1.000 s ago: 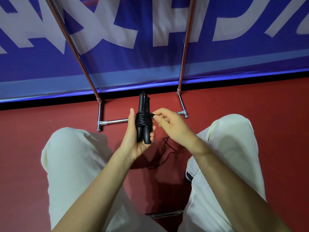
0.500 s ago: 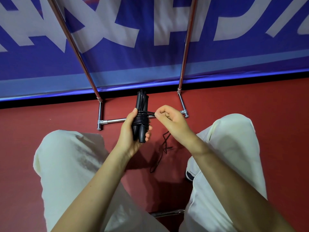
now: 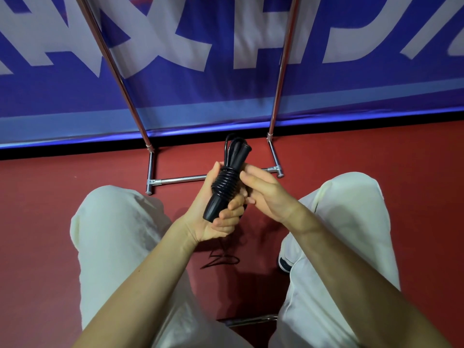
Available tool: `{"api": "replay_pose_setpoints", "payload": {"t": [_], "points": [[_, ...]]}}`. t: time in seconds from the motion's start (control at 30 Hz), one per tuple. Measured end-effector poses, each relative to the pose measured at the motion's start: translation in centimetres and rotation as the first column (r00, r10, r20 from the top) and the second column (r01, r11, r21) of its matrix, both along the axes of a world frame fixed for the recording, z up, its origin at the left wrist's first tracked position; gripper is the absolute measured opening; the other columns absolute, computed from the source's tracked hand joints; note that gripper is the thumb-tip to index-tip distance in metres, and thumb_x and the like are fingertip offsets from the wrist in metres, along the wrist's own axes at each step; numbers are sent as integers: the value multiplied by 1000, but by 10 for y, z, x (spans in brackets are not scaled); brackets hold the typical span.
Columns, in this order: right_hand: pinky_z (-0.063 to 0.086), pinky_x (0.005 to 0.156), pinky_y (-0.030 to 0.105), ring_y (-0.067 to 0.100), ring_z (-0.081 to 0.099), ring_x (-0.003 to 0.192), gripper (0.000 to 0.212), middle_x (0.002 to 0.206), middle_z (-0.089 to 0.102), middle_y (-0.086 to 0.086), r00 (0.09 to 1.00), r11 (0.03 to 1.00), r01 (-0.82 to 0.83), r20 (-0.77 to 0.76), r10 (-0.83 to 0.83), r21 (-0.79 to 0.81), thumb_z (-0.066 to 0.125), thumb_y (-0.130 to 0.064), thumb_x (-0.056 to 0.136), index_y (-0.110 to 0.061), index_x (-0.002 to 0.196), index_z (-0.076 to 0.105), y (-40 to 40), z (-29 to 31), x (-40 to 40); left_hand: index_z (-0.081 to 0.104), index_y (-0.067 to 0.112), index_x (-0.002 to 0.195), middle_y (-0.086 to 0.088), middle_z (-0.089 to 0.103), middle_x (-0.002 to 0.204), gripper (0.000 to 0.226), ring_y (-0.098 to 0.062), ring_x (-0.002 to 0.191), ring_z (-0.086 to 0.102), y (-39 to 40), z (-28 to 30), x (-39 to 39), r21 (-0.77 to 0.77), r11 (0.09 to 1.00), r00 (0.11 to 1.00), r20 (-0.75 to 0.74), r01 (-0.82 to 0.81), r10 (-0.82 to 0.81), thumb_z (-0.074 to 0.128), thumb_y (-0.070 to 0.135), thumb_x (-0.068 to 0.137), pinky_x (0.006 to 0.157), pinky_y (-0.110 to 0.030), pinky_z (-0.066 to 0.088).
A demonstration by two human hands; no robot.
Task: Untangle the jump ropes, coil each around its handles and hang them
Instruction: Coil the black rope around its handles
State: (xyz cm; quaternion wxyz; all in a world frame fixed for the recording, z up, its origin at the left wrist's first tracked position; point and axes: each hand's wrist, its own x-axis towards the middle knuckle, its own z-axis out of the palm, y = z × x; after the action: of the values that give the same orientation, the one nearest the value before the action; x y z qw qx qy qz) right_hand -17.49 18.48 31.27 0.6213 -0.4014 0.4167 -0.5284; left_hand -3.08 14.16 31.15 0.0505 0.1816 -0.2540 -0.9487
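Black rope-wrapped jump rope handles point(image 3: 224, 183) sit gripped in the curled left hand point(image 3: 213, 212), right hand point(image 3: 266, 197) fingers bent against the coils beside it.

Head view: black jump rope point(image 3: 227, 182) w/ cord coiled round paired handles, held between both hands.
L hand point(image 3: 216, 212) grips lower handle end, fingers curled round it; R hand point(image 3: 266, 197) against right side of coil, fingertip posn hidden. Loose cord end point(image 3: 221, 259) trails on red floor point(image 3: 401, 159) between knees in white trousers point(image 3: 113, 234). Chrome rack frame point(image 3: 180, 180) stands just beyond, in front of blue banner point(image 3: 226, 91). Handles tilted, top end away.
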Motion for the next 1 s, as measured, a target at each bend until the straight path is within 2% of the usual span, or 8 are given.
{"api": "replay_pose_setpoints", "payload": {"t": [0.1, 0.2, 0.3, 0.47, 0.63, 0.8, 0.87, 1.0], "points": [[22, 46, 17, 3, 42, 57, 19, 69, 60, -13, 996, 996, 91, -19, -91, -12, 54, -21, 85, -13, 101, 58, 1, 4, -5, 65, 14, 68, -1, 55, 51, 69, -9, 35, 50, 2, 0, -9, -234, 962, 930, 299, -143, 212, 37, 76, 80, 34, -15, 39], [30, 43, 11, 0, 42, 48, 19, 65, 52, -3, 957, 975, 221, -193, -218, -4, 66, -22, 82, -8, 89, 55, 2, 5, -8, 64, 12, 98, -4, 68, 72, 56, -15, 62, 65, -2, -5, -15, -364, 888, 850, 333, -283, 407, 29, 56, 100, 57, -26, 54], [34, 47, 11, -2, 45, 46, 18, 62, 50, -6, 875, 941, 337, -356, -328, -39, 73, -9, 84, -11, 80, 56, 1, 1, -13, 66, 10, 105, -13, 71, 88, 63, -24, 77, 67, -6, -3, -11, -482, 857, 855, 353, -181, 380, 24, 56, 101, 68, -31, 54], [35, 52, 15, 3, 43, 54, 21, 63, 47, -2, 838, 937, 342, -426, -341, -78, 73, -11, 84, 4, 84, 58, -1, -4, -4, 68, 17, 106, -14, 66, 76, 71, -27, 58, 62, 6, -3, -8, -501, 854, 865, 358, -140, 352, 36, 74, 79, 56, -30, 52], [35, 50, 22, 8, 43, 53, 28, 61, 44, -1, 857, 926, 345, -352, -377, -150, 63, -21, 92, -18, 70, 46, 4, -4, 12, 67, 10, 101, -14, 66, 71, 75, -27, 56, 65, 8, -1, -5, -390, 906, 898, 322, -163, 300, 34, 74, 76, 52, -29, 53], [29, 36, 21, 13, 36, 40, 25, 53, 43, -3, 909, 945, 324, -264, -324, -42, 57, -20, 98, -12, 78, 45, 2, -10, 11, 61, 12, 119, -11, 69, 80, 66, -27, 60, 65, 15, -4, -9, -432, 863, 877, 266, -263, 400, 35, 63, 88, 56, -33, 55], [35, 42, 25, 17, 41, 42, 20, 56, 50, 2, 924, 943, 332, -206, -323, 14, 62, -19, 95, -7, 83, 51, 0, -9, 9, 60, 7, 111, -12, 66, 73, 59, -27, 53, 59, 14, -6, -11, -485, 824, 822, 312, -294, 477, 32, 57, 98, 52, -31, 51], [42, 76, 30, 14, 58, 79, 14, 81, 63, 3, 914, 931, 357, -236, -331, 77, 65, -24, 92, -12, 84, 66, -7, -7, -7, 61, 9, 104, -13, 67, 67, 45, -29, 48, 58, 14, -5, -12, -584, 767, 753, 371, -266, 543, 34, 45, 103, 50, -30, 50]]}}
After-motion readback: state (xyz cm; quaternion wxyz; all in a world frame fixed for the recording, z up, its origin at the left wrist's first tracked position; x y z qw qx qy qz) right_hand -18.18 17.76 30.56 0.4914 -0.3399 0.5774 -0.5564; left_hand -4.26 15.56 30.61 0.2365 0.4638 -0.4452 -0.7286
